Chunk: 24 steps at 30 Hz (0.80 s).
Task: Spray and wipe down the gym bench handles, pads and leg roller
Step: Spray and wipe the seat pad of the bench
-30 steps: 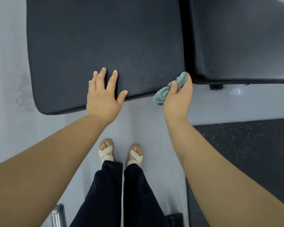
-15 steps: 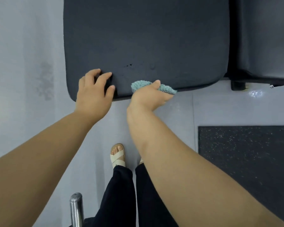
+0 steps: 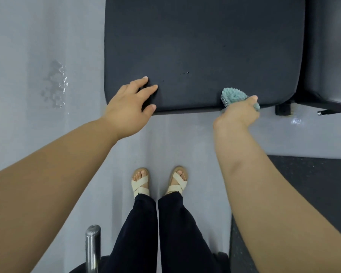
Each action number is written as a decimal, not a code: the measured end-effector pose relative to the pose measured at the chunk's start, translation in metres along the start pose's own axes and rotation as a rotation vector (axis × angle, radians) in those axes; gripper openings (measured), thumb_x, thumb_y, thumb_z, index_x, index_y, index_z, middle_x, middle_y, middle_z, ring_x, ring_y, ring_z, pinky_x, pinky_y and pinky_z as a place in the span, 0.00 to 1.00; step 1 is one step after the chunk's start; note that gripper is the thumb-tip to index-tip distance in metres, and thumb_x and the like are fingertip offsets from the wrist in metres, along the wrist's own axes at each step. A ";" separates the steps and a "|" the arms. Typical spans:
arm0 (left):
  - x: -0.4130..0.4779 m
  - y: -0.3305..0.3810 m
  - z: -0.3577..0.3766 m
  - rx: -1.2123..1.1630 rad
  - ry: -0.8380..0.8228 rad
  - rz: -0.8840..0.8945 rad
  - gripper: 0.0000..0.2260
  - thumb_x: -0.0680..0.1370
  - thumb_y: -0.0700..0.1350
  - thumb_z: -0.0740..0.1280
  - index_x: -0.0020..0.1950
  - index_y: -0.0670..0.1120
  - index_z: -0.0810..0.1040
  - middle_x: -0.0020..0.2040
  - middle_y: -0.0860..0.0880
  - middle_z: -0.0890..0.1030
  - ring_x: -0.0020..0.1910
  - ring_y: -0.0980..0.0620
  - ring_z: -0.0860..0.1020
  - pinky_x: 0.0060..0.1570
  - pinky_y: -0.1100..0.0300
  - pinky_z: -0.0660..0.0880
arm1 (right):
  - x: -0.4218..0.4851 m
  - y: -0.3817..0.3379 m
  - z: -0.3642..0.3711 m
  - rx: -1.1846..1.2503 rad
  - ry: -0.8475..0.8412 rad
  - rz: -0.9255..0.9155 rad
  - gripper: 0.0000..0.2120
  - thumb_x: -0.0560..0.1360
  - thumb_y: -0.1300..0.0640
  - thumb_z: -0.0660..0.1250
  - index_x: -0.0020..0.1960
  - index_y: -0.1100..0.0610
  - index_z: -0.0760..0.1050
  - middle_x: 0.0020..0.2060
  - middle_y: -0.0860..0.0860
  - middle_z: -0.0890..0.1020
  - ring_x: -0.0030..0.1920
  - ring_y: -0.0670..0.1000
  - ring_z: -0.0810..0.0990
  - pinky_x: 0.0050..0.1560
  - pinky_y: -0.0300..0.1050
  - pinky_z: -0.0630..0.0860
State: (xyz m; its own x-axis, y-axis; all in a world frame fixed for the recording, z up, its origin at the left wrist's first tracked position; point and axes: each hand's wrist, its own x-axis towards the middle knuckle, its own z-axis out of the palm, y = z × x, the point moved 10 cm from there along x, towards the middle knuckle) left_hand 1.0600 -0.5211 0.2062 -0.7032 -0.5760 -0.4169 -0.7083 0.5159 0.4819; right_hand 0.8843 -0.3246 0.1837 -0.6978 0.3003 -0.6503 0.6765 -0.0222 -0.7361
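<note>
We wipe the seat pad at its near edge, right hand gripping the cloth, left hand resting open on it; next, we should sweep along the edge.

text: nothing readable is showing anywhere | bench pad: is showing no lettering or brand | cloth: is showing no label or tag

Surface: dark pad; left hand on it; teal cloth at near edge
Floor: speckled mat at right
</note>
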 end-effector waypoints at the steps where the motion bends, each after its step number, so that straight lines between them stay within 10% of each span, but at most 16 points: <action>1: 0.001 -0.003 -0.002 -0.050 0.001 0.007 0.21 0.81 0.48 0.58 0.74 0.52 0.62 0.76 0.54 0.57 0.73 0.50 0.57 0.70 0.60 0.53 | -0.018 0.012 0.010 -0.032 -0.021 0.008 0.19 0.82 0.53 0.53 0.72 0.58 0.61 0.67 0.55 0.70 0.59 0.53 0.71 0.58 0.43 0.68; 11: 0.005 -0.041 -0.023 -0.198 0.063 0.015 0.17 0.80 0.39 0.57 0.66 0.48 0.74 0.70 0.51 0.69 0.69 0.49 0.65 0.69 0.60 0.59 | -0.135 0.138 0.064 -0.034 -0.178 0.278 0.22 0.81 0.52 0.56 0.72 0.58 0.58 0.65 0.58 0.71 0.59 0.55 0.74 0.55 0.44 0.72; 14: 0.007 -0.040 -0.022 -0.178 0.042 0.008 0.17 0.79 0.40 0.57 0.67 0.50 0.73 0.70 0.52 0.68 0.69 0.51 0.64 0.68 0.62 0.57 | -0.122 0.131 0.061 -0.034 -0.205 0.438 0.17 0.82 0.63 0.53 0.70 0.65 0.62 0.63 0.58 0.71 0.48 0.48 0.71 0.33 0.21 0.66; 18: 0.002 -0.041 -0.016 -0.179 0.037 0.011 0.17 0.80 0.42 0.58 0.68 0.51 0.72 0.72 0.55 0.65 0.70 0.52 0.62 0.65 0.68 0.54 | -0.059 0.060 0.023 -0.153 -0.109 0.201 0.13 0.82 0.59 0.56 0.41 0.62 0.68 0.39 0.51 0.74 0.40 0.48 0.72 0.51 0.38 0.74; 24: 0.003 -0.045 -0.017 -0.272 0.000 0.043 0.18 0.80 0.41 0.56 0.70 0.50 0.70 0.72 0.54 0.65 0.71 0.53 0.62 0.69 0.64 0.56 | -0.063 0.054 0.017 -0.060 -0.037 0.064 0.20 0.82 0.51 0.55 0.72 0.54 0.62 0.65 0.52 0.72 0.53 0.52 0.73 0.47 0.34 0.71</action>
State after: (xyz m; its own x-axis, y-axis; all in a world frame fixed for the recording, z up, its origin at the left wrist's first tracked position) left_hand 1.0914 -0.5570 0.1966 -0.7324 -0.5571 -0.3915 -0.6349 0.3510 0.6883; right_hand 0.9611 -0.3615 0.1817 -0.6598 0.2644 -0.7033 0.7324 0.0172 -0.6807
